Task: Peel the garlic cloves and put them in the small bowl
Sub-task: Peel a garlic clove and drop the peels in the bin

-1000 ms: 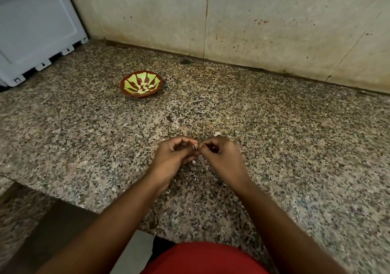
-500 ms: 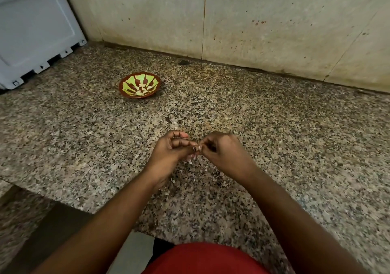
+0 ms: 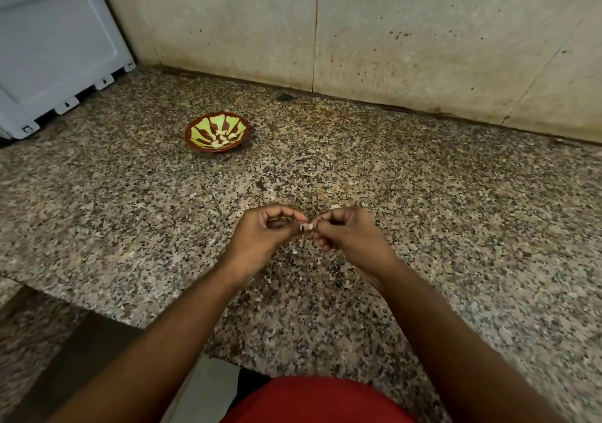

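Observation:
A small garlic clove with pale skin sits between my two hands above the speckled granite counter. My left hand pinches it with thumb and forefinger from the left. My right hand pinches it from the right, fingers curled. The small brown bowl with a green pattern stands farther back to the left and holds several peeled cloves.
Small bits of garlic skin lie on the counter under my hands. A grey-white plastic panel leans at the far left. A stained tiled wall closes the back. The counter's front edge drops off at the lower left.
Both hands stay together on the clove, with small shifts of the fingers as they work at the skin. The bowl has not moved.

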